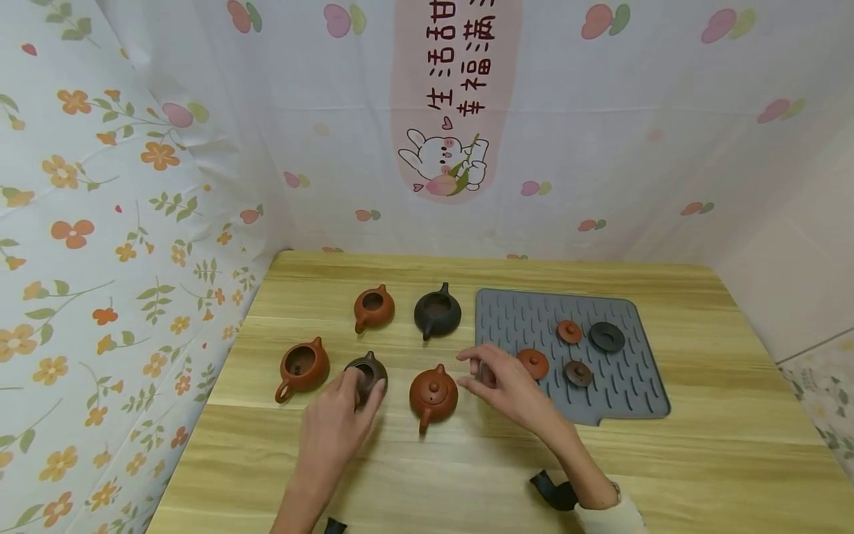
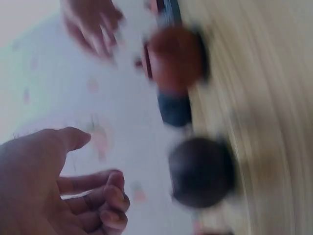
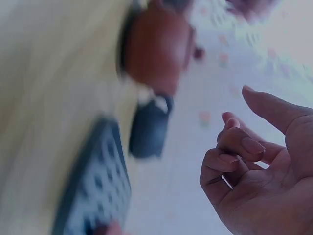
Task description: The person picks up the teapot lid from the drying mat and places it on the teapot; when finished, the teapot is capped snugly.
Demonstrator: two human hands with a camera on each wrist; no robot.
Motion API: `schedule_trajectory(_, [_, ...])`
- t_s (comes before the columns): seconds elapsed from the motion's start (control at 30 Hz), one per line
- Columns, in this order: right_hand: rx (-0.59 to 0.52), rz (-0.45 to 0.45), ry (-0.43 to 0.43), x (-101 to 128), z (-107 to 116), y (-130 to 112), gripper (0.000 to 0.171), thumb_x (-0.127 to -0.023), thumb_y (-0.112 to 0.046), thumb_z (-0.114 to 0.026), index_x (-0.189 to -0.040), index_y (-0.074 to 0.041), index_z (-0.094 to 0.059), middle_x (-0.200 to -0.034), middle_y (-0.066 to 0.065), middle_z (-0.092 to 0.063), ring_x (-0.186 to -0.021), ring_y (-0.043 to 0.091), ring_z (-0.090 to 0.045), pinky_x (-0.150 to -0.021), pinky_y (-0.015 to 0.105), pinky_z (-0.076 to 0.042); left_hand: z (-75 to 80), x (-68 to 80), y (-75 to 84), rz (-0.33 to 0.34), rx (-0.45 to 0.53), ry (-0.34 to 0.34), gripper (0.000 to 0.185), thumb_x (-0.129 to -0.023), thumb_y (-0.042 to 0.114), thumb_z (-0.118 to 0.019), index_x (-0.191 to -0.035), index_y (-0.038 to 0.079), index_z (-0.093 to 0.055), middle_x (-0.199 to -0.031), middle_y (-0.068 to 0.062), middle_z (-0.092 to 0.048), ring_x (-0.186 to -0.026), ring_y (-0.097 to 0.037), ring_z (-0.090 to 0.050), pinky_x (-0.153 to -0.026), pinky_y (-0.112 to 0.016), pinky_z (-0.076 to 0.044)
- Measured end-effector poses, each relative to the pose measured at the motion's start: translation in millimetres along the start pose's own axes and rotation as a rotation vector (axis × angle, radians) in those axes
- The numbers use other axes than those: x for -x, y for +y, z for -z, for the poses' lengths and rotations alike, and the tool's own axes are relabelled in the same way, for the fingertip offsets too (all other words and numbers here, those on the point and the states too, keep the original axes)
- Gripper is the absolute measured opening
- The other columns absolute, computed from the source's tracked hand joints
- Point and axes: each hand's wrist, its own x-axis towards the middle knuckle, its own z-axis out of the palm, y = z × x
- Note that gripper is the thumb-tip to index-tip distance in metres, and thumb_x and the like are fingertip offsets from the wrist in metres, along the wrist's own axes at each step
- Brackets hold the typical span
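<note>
currently, the left hand (image 1: 336, 419), thumb parted from loosely bent fingers, is held seemingly just above the brown teapot (image 1: 371, 367); the right hand (image 1: 510, 387) is held likewise beside the lidded red teapot (image 1: 432, 399).

The lidded teapot (image 1: 434, 399) is reddish brown; the small pot (image 1: 377, 366) left of it looks dark purplish brown, though shade makes its exact tone uncertain. The mat (image 1: 627, 374) is grey with dash-like ridges, the tabletop (image 1: 687, 326) yellowish wood grain, the left curtain (image 1: 100, 297) white with orange flowers and green leaves.
</note>
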Motion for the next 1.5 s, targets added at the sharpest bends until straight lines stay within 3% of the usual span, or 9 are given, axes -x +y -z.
schedule_trajectory(0.1, [0.012,-0.035,0.078,10,25,11,0.028,-0.09,-0.017,-0.075,-0.117,-0.016,-0.067,-0.091,-0.004,-0.056,-0.063,-0.001,-0.041,-0.056,0.02,-0.04,0.7,-2.9,-21.3,0.026,0.019,0.034,0.026,-0.086,0.027,-0.079,-0.087,0.006,-0.065,-0.068,-0.003,-0.057,-0.054,-0.011,-0.048,-0.049,-0.026,-0.038])
schedule_trajectory(0.23, [0.029,-0.117,0.154,26,55,30,0.027,-0.093,-0.016,-0.072,-0.119,-0.015,-0.067,-0.092,-0.004,-0.057,-0.061,0.003,-0.043,-0.056,0.022,-0.04,-3.6,-0.8,-40.3,0.028,0.025,0.02,0.026,-0.087,0.025,-0.079,-0.091,0.002,-0.066,-0.07,-0.005,-0.058,-0.056,-0.012,-0.05,-0.051,-0.028,-0.042])
schedule_trajectory(0.5, [0.035,-0.32,0.242,61,90,75,0.022,-0.099,-0.024,-0.064,-0.118,-0.013,-0.066,-0.099,0.001,-0.06,-0.064,0.009,-0.05,-0.056,0.025,-0.041,-13.6,2.7,-50.5,0.063,-0.01,-0.056,0.035,-0.085,0.034,-0.08,-0.084,0.004,-0.062,-0.068,-0.003,-0.053,-0.054,-0.013,-0.047,-0.051,-0.032,-0.042])
schedule_trajectory(0.67, [0.037,-0.41,0.258,74,95,95,0.03,-0.1,-0.033,-0.063,-0.12,-0.011,-0.066,-0.105,0.005,-0.061,-0.076,0.009,-0.06,-0.06,0.023,-0.044,-17.2,4.1,-52.8,0.059,-0.033,-0.07,0.037,-0.084,0.037,-0.08,-0.08,0.006,-0.06,-0.067,-0.002,-0.051,-0.053,-0.012,-0.043,-0.051,-0.032,-0.042])
schedule_trajectory(0.83, [0.067,-0.451,0.246,82,96,107,0.034,-0.1,-0.034,-0.062,-0.12,-0.008,-0.067,-0.107,0.009,-0.063,-0.077,0.001,-0.059,-0.063,0.021,-0.045,-18.7,4.8,-53.8,0.058,-0.037,-0.083,0.037,-0.084,0.038,-0.08,-0.081,0.007,-0.061,-0.068,-0.003,-0.052,-0.053,-0.012,-0.044,-0.051,-0.033,-0.043])
schedule_trajectory(0.93, [0.079,-0.471,0.24,84,95,113,0.034,-0.1,-0.034,-0.062,-0.12,-0.007,-0.067,-0.106,0.009,-0.063,-0.078,-0.003,-0.058,-0.064,0.02,-0.045,-19.5,5.0,-54.6,0.042,-0.054,-0.081,0.039,-0.084,0.039,-0.08,-0.079,0.007,-0.058,-0.065,-0.002,-0.048,-0.051,-0.011,-0.04,-0.049,-0.031,-0.039])
schedule_trajectory(1.1, [0.071,-0.494,0.234,84,92,119,0.035,-0.099,-0.035,-0.064,-0.121,-0.007,-0.067,-0.105,0.009,-0.064,-0.075,0.002,-0.061,-0.064,0.02,-0.044,-21.0,5.6,-55.5,0.0,-0.072,-0.052,0.043,-0.081,0.039,-0.082,-0.075,0.007,-0.054,-0.061,0.001,-0.041,-0.048,-0.009,-0.033,-0.047,-0.025,-0.031])
schedule_trajectory(1.5, [0.076,-0.528,0.2,83,84,123,0.032,-0.097,-0.033,-0.068,-0.117,-0.007,-0.066,-0.097,0.006,-0.06,-0.062,0.003,-0.047,-0.055,0.024,-0.037,-19.5,10.2,-55.8,-0.013,-0.057,-0.067,0.041,-0.081,0.039,-0.083,-0.071,0.011,-0.054,-0.061,0.004,-0.045,-0.049,-0.007,-0.034,-0.047,-0.022,-0.03])
